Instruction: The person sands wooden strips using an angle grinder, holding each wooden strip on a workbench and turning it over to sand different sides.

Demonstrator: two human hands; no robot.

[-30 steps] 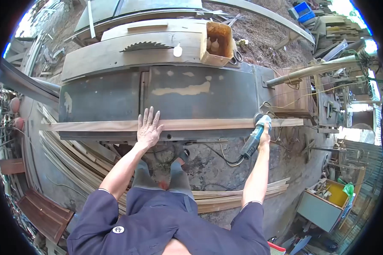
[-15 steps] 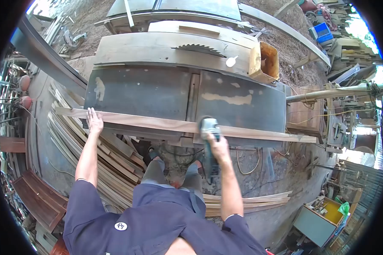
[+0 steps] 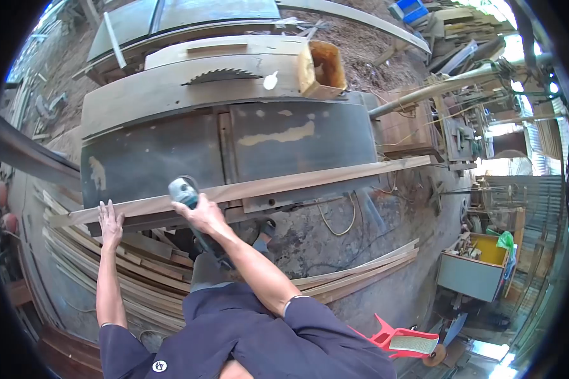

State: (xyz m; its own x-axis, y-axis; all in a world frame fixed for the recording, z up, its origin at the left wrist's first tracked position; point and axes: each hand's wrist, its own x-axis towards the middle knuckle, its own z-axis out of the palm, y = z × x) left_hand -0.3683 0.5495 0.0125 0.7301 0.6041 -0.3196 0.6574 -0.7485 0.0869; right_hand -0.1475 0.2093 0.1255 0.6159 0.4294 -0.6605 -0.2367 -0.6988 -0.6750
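Note:
A long wooden strip [image 3: 297, 181] lies across the front edge of the dark metal saw table [image 3: 164, 148], both its ends jutting past the sides. My left hand [image 3: 110, 225] rests on the strip near its left end, fingers apart and holding nothing. Further right, my right hand [image 3: 202, 213] is wrapped round a teal power tool [image 3: 184, 191], whose head is on or just over the strip. The tool's contact with the wood cannot be made out.
Behind the table are a toothed saw blade [image 3: 224, 76], a white bottle [image 3: 270, 80] and a yellowish box [image 3: 322, 69]. Long wood strips [image 3: 360, 276] lie on the floor. A red-framed object [image 3: 414, 343] stands at lower right, near a grey cabinet [image 3: 468, 276].
The power tool in my right hand has travelled left along the strip, toward my left hand. My left hand first moved left along the strip and now stays near its left end. The view has shifted.

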